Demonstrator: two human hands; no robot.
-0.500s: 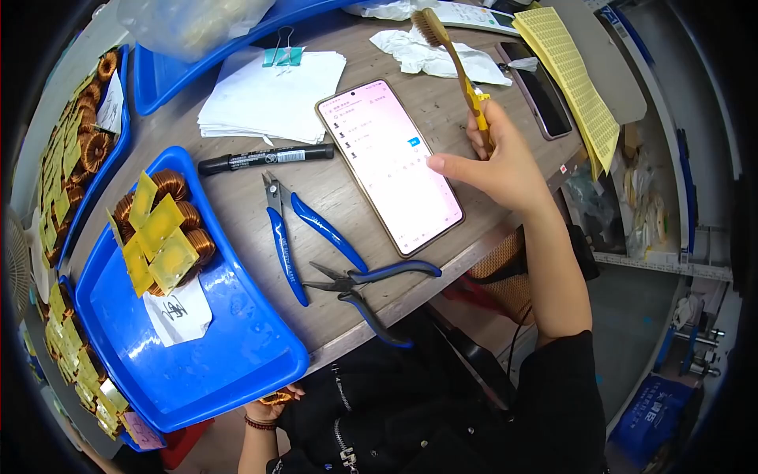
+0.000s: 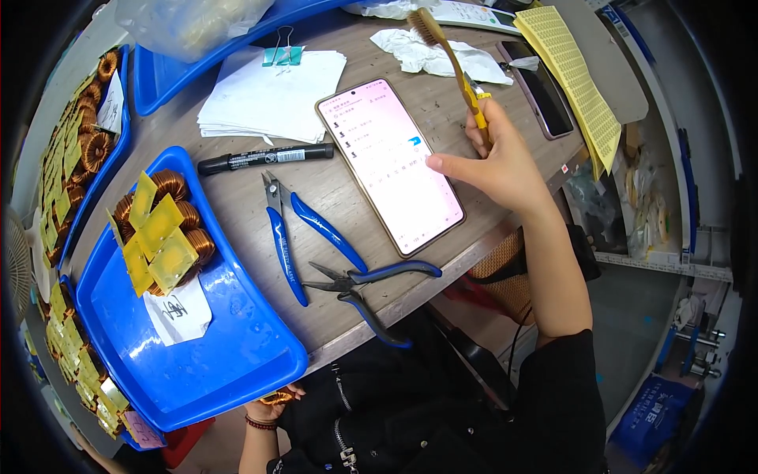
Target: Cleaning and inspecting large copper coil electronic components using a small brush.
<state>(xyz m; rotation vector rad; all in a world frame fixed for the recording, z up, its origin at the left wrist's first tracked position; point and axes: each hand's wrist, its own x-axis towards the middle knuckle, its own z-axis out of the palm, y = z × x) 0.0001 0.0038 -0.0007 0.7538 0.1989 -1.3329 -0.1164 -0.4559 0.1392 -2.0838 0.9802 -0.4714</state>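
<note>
My right hand (image 2: 501,150) is closed round the yellow-taped handle of a bristle brush (image 2: 452,57), its head pointing up and away. The thumb reaches out to the right edge of a smartphone (image 2: 395,166), which lies face up with its screen lit. Below the near edge of the blue tray, my left hand (image 2: 268,409) grips a copper-wire coil (image 2: 278,396); the tray hides part of both. Between phone and tray lie blue-handled flush cutters (image 2: 278,229), with long-nose pliers (image 2: 347,282) nearer the table edge.
Wire coils with yellow square plates (image 2: 162,237) and a marked paper slip sit in the blue tray (image 2: 237,371). A black marker (image 2: 267,158), clipped papers (image 2: 272,95), a second phone (image 2: 537,95) and yellow sheets (image 2: 568,79) lie about. More coils fill trays at left.
A small blue mark on the phone screen has changed shape. Both hands stay practically where they were, with the same things in them.
</note>
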